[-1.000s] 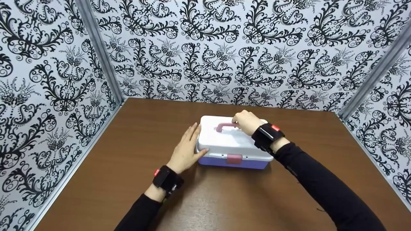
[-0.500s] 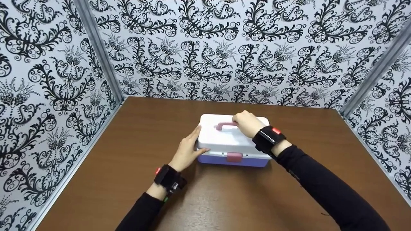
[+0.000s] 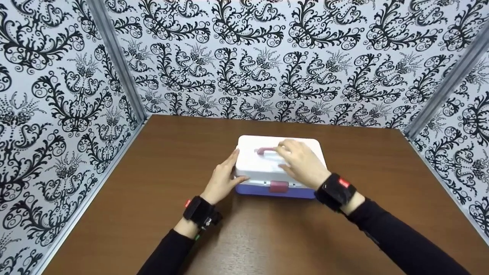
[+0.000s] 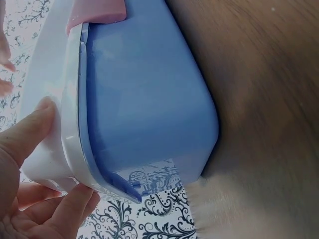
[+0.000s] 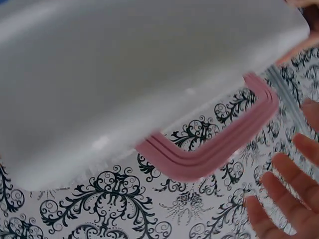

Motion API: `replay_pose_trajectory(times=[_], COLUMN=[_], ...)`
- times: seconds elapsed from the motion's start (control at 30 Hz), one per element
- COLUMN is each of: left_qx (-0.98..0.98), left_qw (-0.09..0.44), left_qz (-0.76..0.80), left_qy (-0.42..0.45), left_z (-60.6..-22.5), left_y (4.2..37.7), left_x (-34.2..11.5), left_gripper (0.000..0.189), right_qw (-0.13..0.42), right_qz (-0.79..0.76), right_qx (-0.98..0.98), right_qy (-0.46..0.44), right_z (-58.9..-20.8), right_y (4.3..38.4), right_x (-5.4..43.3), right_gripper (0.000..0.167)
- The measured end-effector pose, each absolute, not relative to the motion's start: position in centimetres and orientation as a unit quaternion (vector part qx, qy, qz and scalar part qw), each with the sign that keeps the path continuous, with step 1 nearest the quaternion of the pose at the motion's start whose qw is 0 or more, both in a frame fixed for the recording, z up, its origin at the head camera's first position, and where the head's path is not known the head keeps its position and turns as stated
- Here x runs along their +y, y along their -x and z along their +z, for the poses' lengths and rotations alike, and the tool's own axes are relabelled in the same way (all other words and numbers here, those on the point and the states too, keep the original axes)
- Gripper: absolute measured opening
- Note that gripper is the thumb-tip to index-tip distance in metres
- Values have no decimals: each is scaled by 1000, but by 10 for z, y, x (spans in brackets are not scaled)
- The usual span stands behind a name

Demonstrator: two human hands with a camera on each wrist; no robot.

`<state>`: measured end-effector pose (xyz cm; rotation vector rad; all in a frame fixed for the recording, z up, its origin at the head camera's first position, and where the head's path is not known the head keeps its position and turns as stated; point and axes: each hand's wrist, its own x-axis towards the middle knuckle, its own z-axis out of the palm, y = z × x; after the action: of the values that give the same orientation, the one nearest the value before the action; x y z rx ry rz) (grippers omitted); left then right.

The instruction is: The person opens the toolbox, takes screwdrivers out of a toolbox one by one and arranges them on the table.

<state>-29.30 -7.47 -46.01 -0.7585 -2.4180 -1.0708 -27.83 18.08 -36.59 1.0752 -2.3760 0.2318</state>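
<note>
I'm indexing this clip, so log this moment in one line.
left hand: grips white lid | right hand: apart from pink handle | white lid: down on purple base

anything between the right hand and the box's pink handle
Nothing visible stands between the right hand and the pink handle: the right wrist view shows an open gap. The left hand grips the white lid, outside that gap.

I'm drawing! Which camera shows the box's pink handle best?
The right wrist view: the pink handle looks big there, uncovered. The head view shows it small, partly hidden; the left wrist view doesn't show it.
</note>
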Motion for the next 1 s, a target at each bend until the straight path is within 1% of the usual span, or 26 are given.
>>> replay_pose_trajectory(times=[0.17,0.23,0.3,0.37,0.53,0.63,0.7,0.83,1.0], left_qx=[-866,-867,-867,-868,-869,-870,-871,-870,-867], left_qw=[192,191,189,188,187,181,181,186,193], left_qz=[-377,-378,-378,-378,-375,-377,-376,-375,-377], left_qy=[265,263,263,263,264,260,260,261,262], left_z=[-459,-459,-460,-460,-460,-460,-460,-460,-460], left_y=[294,293,292,292,291,290,290,290,290], left_x=[-75,-75,-75,-75,-75,-75,-75,-74,-73], left_gripper=[82,82,82,82,82,84,83,83,82], right_qw=[367,398,417,426,435,435,438,448,460], right_qz=[-5,-43,-76,-97,-116,-127,-132,-128,-131], right_qx=[-803,-777,-756,-743,-740,-745,-747,-753,-770], right_qy=[-469,-486,-499,-507,-500,-488,-483,-466,-423], right_z=[-398,-411,-424,-436,-456,-463,-468,-477,-483], right_y=[270,269,266,265,264,265,265,265,263], right_x=[181,181,182,184,187,187,188,186,179], right_gripper=[46,44,38,36,45,47,43,29,25])
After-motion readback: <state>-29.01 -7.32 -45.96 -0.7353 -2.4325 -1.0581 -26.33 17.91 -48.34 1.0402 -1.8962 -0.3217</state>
